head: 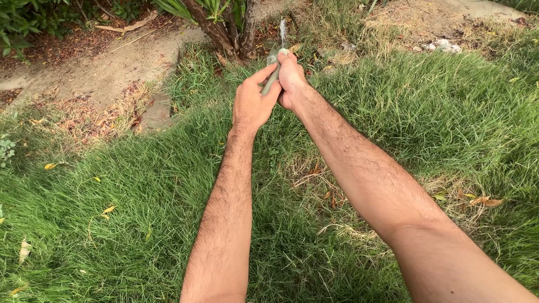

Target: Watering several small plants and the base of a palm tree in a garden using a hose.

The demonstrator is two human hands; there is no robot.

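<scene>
- Hose nozzle [273, 67], a slim grey-green tube, is sitting upper centre of the view, pointing away from the person toward the foot of a plant, and both hands are wrapping around it.
- Far to the left, a leafy green shrub [22, 19] is filling the top corner, and a strip of bare dirt path [106, 70] is running beside it with brown dry leaves scattered along its edges.
- Below that, thick green grass [112, 224] is covering the lower left, and a few yellow fallen leaves [50, 166] are lying on it.
- Moving toward the middle, the left hand [254, 101] is closing around the near part of the tube, its thumb lying along the shaft, and its bare forearm is stretching up from the bottom edge.
- Just beyond the hands, the dark plant trunk [216, 28] is rising out of the ground, with long green blades spreading above it.
- A thin stream of water [282, 28] is leaving the far tip of the tube and is heading toward the ground beside the trunk.
- The right hand [291, 78] is gripping the far end of the tube in a closed fist, touching the left hand.
- Its forearm is crossing the lower right of the view.
- To the right, a patch of dry straw-coloured grass [393, 22] is lying near the top, with some pale stones [441, 45] beside it.
</scene>
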